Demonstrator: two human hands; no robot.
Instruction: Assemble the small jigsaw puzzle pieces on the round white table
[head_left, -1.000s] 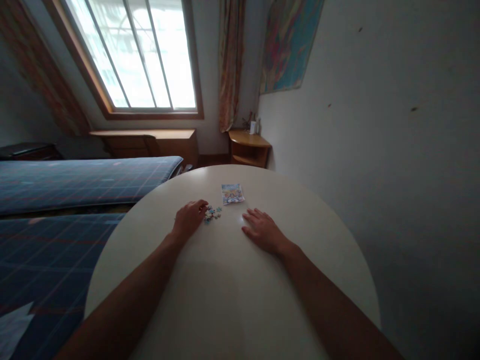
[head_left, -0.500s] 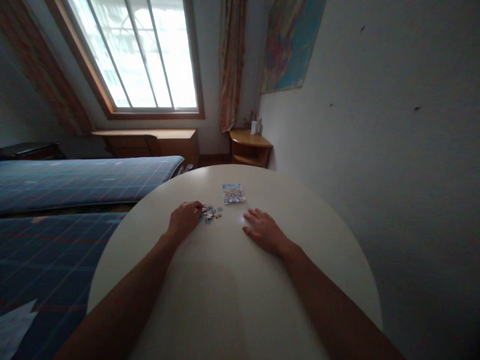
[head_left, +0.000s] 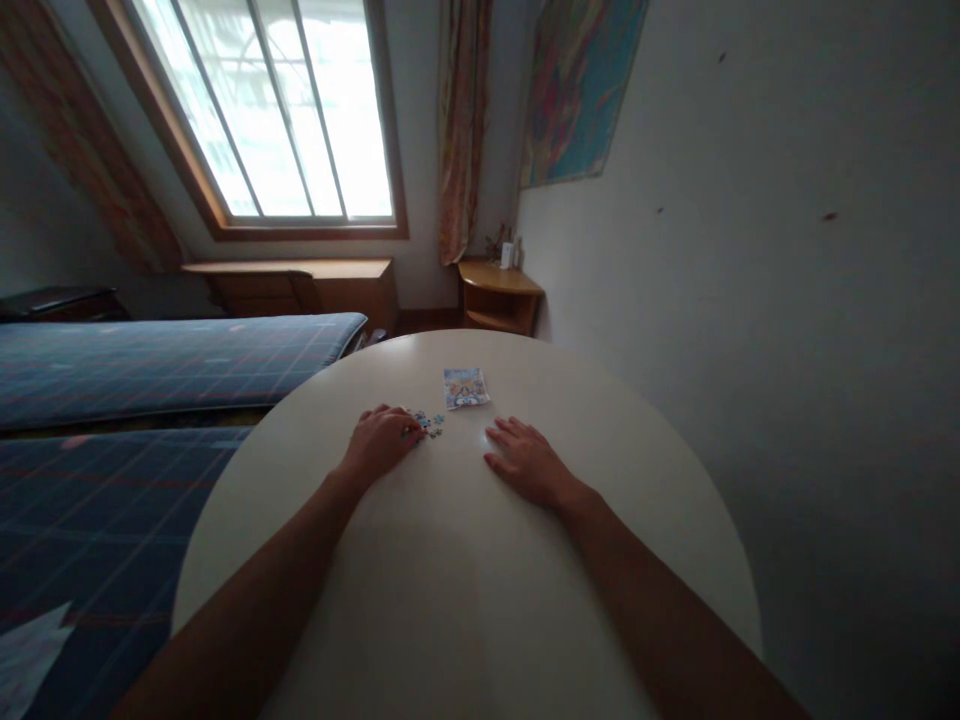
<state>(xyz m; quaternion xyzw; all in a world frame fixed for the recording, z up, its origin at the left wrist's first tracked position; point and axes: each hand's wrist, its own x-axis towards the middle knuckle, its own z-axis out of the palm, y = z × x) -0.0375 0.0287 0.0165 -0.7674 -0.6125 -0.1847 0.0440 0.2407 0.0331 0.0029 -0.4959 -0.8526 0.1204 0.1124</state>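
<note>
Small jigsaw puzzle pieces (head_left: 436,422) lie in a loose heap on the round white table (head_left: 465,560). My left hand (head_left: 381,442) covers the heap's left side, its fingers curled down and closed on puzzle pieces. How many it grips is hidden under the fingers. To the right, my right hand (head_left: 526,462) rests flat on the tabletop with fingers spread, holding nothing. Just beyond the heap, a small printed picture sheet (head_left: 466,388) in blue, white and tan lies flat, apart from both hands.
A bed with a blue plaid cover (head_left: 112,510) stands left of the table, with white paper (head_left: 34,645) on it. The wall (head_left: 787,350) rises on the right. A wooden corner shelf (head_left: 500,278) and a desk (head_left: 300,268) stand beyond the table, below the window (head_left: 277,110).
My left hand has shifted right, from the heap's left edge to over it, and now hides more of the pieces. My right hand has stayed in place.
</note>
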